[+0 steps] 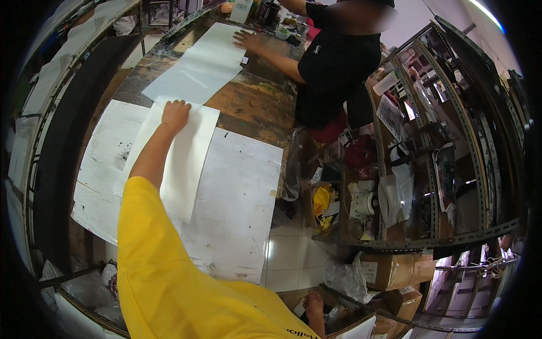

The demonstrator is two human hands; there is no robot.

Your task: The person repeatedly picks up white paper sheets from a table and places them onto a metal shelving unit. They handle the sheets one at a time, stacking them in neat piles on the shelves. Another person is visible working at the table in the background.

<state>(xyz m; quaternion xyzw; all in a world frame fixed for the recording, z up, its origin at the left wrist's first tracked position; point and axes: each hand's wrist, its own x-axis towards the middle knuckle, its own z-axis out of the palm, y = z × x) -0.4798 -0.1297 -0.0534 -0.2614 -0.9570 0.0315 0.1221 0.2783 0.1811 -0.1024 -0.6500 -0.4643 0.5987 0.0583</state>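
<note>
white sheet [195, 152] lies on the counter [248, 110], on top of a large, smudged white board [243, 175]. starting from the far left, i see a run of pale sheets [42, 93], then a long black panel [73, 147] between them and the counter. next comes the person's left grip [176, 114], reaching out of a yellow sleeve [147, 243] and resting knuckles up on the far end of the white sheet; i cannot tell whether the fingers pinch it or only press down. just beyond, a translucent sheet [189, 76] meets that end, though which overlaps which is unclear to me, and a whiter sheet [217, 42] adjoins its farther part. a co-worker's hand [245, 40] rests spread on the right edge of that whiter one. low down, past the counter's right side, the person's right grip [313, 308] sits near a clear plastic bag [344, 277]; i cannot tell if it is clenched on anything. the co-worker [344, 62], in black, stands at the counter's right side. farther right, taped cartons [389, 271] sit below a crowded metal rack [429, 244].
</note>
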